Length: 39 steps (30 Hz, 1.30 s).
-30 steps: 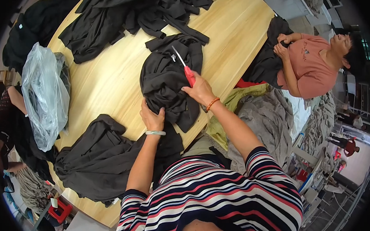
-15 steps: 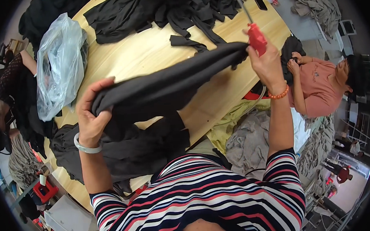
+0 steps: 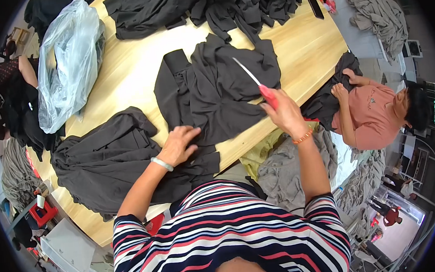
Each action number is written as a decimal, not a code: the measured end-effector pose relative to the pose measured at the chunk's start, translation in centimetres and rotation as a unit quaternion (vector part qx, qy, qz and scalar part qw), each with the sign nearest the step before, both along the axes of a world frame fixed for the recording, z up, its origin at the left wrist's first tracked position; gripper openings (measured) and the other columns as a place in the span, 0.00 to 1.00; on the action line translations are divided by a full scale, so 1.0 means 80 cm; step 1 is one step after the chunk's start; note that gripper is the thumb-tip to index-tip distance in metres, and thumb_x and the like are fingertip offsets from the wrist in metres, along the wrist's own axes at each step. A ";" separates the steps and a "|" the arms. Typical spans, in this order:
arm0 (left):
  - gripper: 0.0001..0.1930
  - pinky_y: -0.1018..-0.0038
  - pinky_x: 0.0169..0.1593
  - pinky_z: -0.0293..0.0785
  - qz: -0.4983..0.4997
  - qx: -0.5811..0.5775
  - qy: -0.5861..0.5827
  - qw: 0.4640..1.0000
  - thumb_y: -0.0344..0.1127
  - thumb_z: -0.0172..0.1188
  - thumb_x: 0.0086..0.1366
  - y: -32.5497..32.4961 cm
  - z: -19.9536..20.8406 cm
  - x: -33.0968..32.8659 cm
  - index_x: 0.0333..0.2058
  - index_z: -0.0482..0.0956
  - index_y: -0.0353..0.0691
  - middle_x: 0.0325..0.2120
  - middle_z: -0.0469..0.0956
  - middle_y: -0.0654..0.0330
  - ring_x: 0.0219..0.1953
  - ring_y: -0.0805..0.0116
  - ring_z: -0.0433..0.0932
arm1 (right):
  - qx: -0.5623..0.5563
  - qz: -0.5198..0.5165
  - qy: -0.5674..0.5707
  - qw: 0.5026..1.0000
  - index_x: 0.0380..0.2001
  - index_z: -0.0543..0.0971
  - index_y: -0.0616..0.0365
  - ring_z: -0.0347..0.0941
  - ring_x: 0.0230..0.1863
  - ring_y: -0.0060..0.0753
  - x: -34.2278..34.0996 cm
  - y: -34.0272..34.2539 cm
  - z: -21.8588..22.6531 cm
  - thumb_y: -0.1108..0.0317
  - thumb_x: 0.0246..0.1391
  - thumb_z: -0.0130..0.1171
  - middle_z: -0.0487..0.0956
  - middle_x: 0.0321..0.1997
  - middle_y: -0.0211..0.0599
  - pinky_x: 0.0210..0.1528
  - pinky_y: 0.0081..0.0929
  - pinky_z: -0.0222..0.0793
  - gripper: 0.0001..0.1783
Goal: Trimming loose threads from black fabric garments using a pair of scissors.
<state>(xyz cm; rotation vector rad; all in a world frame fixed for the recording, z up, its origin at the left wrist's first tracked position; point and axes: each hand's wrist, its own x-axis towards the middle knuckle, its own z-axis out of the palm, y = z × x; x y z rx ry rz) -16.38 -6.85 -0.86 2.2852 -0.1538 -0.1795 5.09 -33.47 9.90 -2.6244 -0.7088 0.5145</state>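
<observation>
A dark grey garment (image 3: 220, 93) lies spread and wrinkled across the middle of the wooden table. At its near left edge, my left hand (image 3: 178, 146) rests with fingers apart, holding nothing. In my right hand (image 3: 288, 116), over the garment's right side, is a red-handled tool (image 3: 269, 97) with a long thin metal blade that points up and left over the cloth. The exact kind of tool cannot be made out. Under and beside my left wrist spreads another dark garment (image 3: 109, 162), bunched in folds.
Dark garments (image 3: 170, 11) are heaped along the far side, near a phone (image 3: 314, 6). A clear plastic bag (image 3: 69, 70) sits at the left. To the right, a person in a pink shirt (image 3: 370, 111) handles dark cloth. Grey cloth (image 3: 294, 166) is piled below the table's right edge.
The garment stretched between my hands is now down on the table. My left hand has let go of it and moved right; my right hand has come nearer and left with the tool.
</observation>
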 end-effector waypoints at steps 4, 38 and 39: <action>0.26 0.64 0.52 0.69 0.273 -0.079 -0.057 0.957 0.21 0.64 0.50 -0.019 -0.035 0.003 0.50 0.71 0.36 0.44 0.71 0.49 0.46 0.49 0.72 | 0.012 0.002 -0.017 1.000 0.54 0.72 0.52 0.74 0.46 0.52 0.006 0.078 -0.030 0.50 0.49 0.65 0.78 0.42 0.46 0.46 0.40 0.70 0.31; 0.32 0.54 0.69 0.42 0.015 0.192 -0.115 0.975 0.41 0.58 0.61 -0.092 -0.079 0.112 0.63 0.62 0.46 0.67 0.53 0.57 0.70 0.54 0.49 | -0.130 0.025 0.102 0.986 0.47 0.74 0.54 0.77 0.33 0.57 -0.113 -0.048 0.012 0.55 0.56 0.55 0.79 0.28 0.54 0.39 0.47 0.72 0.19; 0.32 0.53 0.69 0.40 0.011 0.203 -0.118 0.972 0.43 0.58 0.61 -0.093 -0.082 0.111 0.64 0.61 0.47 0.68 0.53 0.58 0.70 0.55 0.48 | -0.130 0.022 0.102 0.986 0.47 0.74 0.54 0.77 0.33 0.57 -0.118 -0.050 0.007 0.55 0.56 0.55 0.79 0.28 0.54 0.39 0.47 0.72 0.19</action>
